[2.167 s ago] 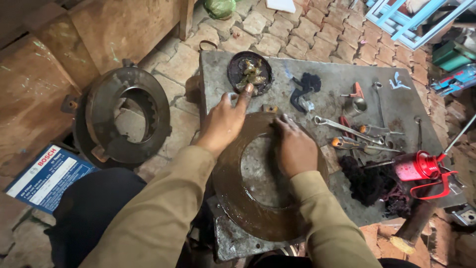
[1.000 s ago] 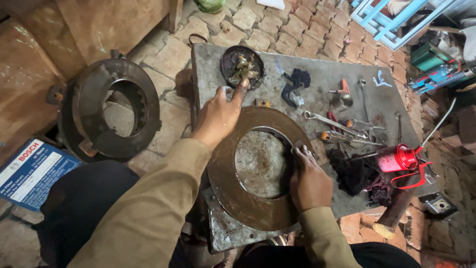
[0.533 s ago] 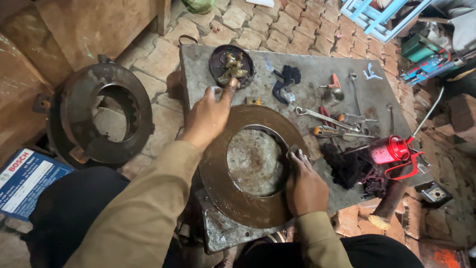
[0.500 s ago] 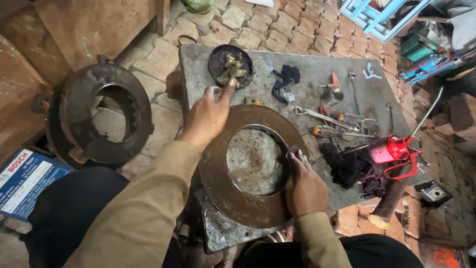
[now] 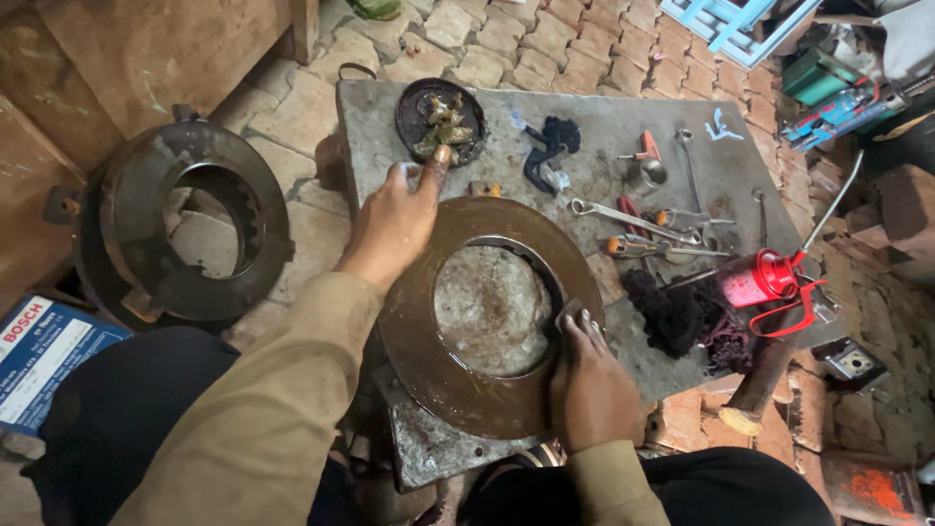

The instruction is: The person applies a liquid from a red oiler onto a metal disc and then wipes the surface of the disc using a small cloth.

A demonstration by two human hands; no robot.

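The rusty ring plate lies flat on the steel bench. The right hand presses a small pad against the plate's inner edge, fingers closed on it. The left hand is open, its fingertip reaching the grease tin.

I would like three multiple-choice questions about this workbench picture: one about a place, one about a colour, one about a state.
1. Where is the left hand reaching?
A. to the small round dish
B. to the oil can
C. to the blue box

2. What colour is the oil can?
A. green
B. red
C. yellow

3. How does the large metal ring sit?
A. upright on its edge
B. hanging from a hook
C. flat on the metal slab

Answers: 1 A, its finger touches the small round dish. 2 B, its body is plainly red. 3 C, it lies flat on the metal slab, with the right hand on its rim.
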